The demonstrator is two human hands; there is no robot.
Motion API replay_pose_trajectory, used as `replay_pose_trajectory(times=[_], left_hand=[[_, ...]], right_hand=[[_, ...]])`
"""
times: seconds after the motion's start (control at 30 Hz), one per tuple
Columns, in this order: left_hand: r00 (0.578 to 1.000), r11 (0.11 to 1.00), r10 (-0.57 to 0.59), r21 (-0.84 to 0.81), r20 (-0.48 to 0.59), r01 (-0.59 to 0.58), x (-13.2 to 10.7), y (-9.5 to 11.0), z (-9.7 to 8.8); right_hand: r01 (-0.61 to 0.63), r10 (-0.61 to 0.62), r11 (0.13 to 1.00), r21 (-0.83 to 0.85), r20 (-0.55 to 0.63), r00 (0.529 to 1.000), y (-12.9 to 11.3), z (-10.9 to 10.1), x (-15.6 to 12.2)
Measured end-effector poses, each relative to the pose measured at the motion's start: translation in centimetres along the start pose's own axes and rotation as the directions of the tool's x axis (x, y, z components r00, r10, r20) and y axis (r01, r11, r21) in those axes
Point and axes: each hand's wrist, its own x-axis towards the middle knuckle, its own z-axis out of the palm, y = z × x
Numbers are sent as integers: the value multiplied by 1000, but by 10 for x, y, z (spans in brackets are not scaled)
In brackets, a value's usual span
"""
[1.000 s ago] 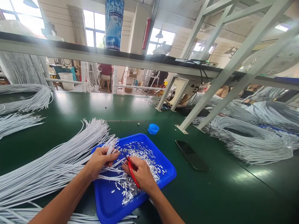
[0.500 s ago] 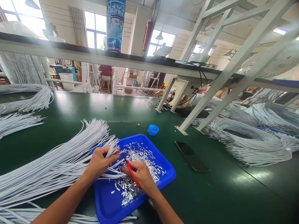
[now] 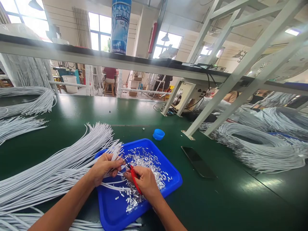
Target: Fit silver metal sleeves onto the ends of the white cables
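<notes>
My left hand (image 3: pixel 104 167) grips the ends of several white cords from a big bundle (image 3: pixel 55 166) that fans across the green table. My right hand (image 3: pixel 143 181) is closed round a small red-handled cutter (image 3: pixel 134 178), its tip close to the cord ends beside my left fingers. Both hands hover over a blue tray (image 3: pixel 113 211) strewn with several small silver bits (image 3: pixel 141 163).
A black phone (image 3: pixel 198 161) lies right of the tray, a small blue cap (image 3: pixel 158 134) behind it. More white cord bundles lie at the left (image 3: pixel 26 102) and right (image 3: pixel 260 150). White frame legs (image 3: pixel 211 109) stand on the table; a spray can (image 3: pixel 121 25) sits on the shelf above.
My hands have stayed over the tray; the right hand with the cutter has shifted slightly toward the cord ends. The view has moved a little.
</notes>
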Motion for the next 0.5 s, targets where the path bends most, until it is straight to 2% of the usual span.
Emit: replay_pose_trajectory(times=[0.1,0.17,0.27,0.33,0.4,0.5], left_hand=[[998,1000,9,-23,-55,-10,3,-3,2],[995,999,38,6,-89,-38,4,-5,2],[991,998,20,-52,-136,-28,3,-5,1],[993,991,-23,-137,-115,7,2,-4,-1],[998,989,-34,-147,-47,27,1,-2,-2],[999,999,46,9,28,-46,-1,-2,-1]], right_hand=[[46,-42,993,-107,36,998,3,-8,3],[37,-28,979,-200,45,999,4,-15,5],[-18,28,982,-189,55,998,5,-24,6],[-73,75,997,-36,53,996,3,-26,6],[-135,132,966,218,26,991,0,-22,7],[-153,188,787,598,3,982,-5,-8,7]])
